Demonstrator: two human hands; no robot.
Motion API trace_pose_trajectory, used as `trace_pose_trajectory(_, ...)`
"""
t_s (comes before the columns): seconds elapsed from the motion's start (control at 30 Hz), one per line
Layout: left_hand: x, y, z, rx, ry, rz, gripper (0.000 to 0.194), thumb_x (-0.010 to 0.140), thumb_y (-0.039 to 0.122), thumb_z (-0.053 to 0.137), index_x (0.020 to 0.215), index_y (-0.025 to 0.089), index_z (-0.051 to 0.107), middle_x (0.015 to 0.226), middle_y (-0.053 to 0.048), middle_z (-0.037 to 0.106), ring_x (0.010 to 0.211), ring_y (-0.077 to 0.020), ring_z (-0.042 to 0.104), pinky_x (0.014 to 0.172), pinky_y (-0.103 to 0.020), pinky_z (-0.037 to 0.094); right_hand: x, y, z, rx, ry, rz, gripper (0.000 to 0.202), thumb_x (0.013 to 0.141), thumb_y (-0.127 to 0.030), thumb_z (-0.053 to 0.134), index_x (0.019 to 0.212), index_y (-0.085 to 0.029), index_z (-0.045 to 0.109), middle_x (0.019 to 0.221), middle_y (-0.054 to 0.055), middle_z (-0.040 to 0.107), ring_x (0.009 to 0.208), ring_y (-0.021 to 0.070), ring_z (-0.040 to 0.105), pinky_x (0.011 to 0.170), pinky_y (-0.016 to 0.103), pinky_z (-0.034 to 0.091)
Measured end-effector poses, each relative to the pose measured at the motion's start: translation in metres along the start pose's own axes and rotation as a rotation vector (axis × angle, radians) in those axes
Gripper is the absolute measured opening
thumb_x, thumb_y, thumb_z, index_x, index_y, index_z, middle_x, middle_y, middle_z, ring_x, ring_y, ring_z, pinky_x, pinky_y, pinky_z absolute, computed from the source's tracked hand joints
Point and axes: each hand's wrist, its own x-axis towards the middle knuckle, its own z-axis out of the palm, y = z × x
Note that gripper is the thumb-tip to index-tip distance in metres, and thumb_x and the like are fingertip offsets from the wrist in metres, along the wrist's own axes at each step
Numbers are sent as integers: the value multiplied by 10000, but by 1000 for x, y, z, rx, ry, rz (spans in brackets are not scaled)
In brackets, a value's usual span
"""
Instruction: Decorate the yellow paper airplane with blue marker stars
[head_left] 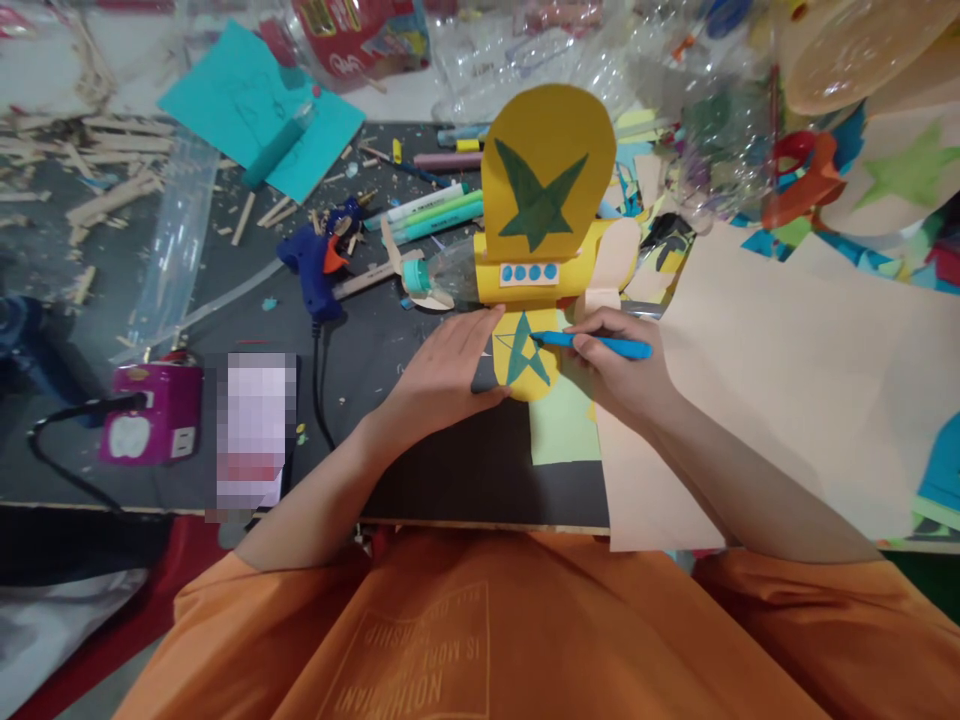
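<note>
A model plane [487,285] made from a plastic bottle wrapped in yellow paper lies on the dark table. Its far yellow wing [551,110] bears a filled green star. On the near yellow wing [525,387] is a star outline, partly coloured green. My right hand [626,365] grips a blue marker [600,343], its tip at this star. My left hand [450,365] lies with fingers stretched out along the near wing's left side, fingertips and thumb at its edge. Under the near wing sits a pale green paper sheet [566,430].
Left of the plane lie a blue glue gun [315,265], several markers [427,217], a phone [251,430] and a purple power adapter [150,412]. Large beige paper [787,380] spreads to the right. Wood sticks [120,195], turquoise paper [225,90] and plastic bottles [360,40] lie farther back.
</note>
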Motion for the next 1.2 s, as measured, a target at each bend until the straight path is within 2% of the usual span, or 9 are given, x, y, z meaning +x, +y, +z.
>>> trace_pose_trajectory(0.13, 0, -1, 2, -2, 10, 0, 780, 914, 455, 679, 1552, 114, 386, 1531, -208, 544, 1433, -369, 502, 1213, -520, 403, 1, 1, 0, -5, -16, -1, 170, 750, -339, 735, 656, -214, 667, 632, -25, 620, 546, 98, 489, 529, 266, 395)
trace_pose_trajectory(0.3, 1, -1, 1, 6, 11, 17, 790, 910, 466, 691, 1544, 98, 395, 1525, -216, 547, 1429, -369, 508, 1216, -502, 402, -1, 1, 0, -39, -35, -13, 214, 761, -393, 757, 676, -216, 673, 632, -14, 636, 552, 111, 507, 536, 272, 425)
trace_pose_trajectory(0.53, 1, 1, -2, 3, 2, 14, 764, 915, 453, 680, 1533, 97, 406, 1519, -218, 554, 1419, -368, 519, 1203, -511, 419, -4, -3, 1, -39, -136, -5, 191, 736, -375, 746, 658, -209, 694, 675, 24, 724, 596, 149, 605, 556, 282, 469)
trace_pose_trajectory(0.77, -1, -1, 0, 19, -1, 3, 785, 898, 436, 709, 1541, 111, 395, 1529, -208, 544, 1433, -366, 505, 1209, -512, 408, -3, 1, 0, -36, 2, -32, 130, 749, -311, 708, 662, -224, 667, 646, -9, 652, 579, 129, 532, 567, 292, 419)
trace_pose_trajectory(0.93, 0, 0, -1, 25, -14, -5, 788, 896, 428, 718, 1541, 121, 386, 1539, -194, 539, 1439, -350, 501, 1211, -504, 404, -2, 3, 0, -63, 4, -32, 104, 750, -302, 687, 681, -226, 671, 668, -11, 661, 602, 135, 544, 587, 305, 412)
trace_pose_trajectory(1.1, 0, 1, -2, 31, 8, 25, 780, 902, 388, 715, 1528, 57, 387, 1523, -226, 548, 1441, -346, 501, 1224, -479, 393, -2, 2, 0, -45, -3, -42, 89, 749, -268, 668, 673, -221, 664, 656, -19, 639, 599, 126, 540, 587, 296, 412)
trace_pose_trajectory(1.2, 0, 1, -2, 20, 12, 28, 777, 907, 394, 708, 1532, 64, 385, 1525, -225, 542, 1443, -351, 497, 1225, -483, 389, -2, 0, 0, -67, -14, -50, 108, 752, -290, 679, 668, -222, 667, 642, -16, 635, 585, 127, 529, 568, 293, 412)
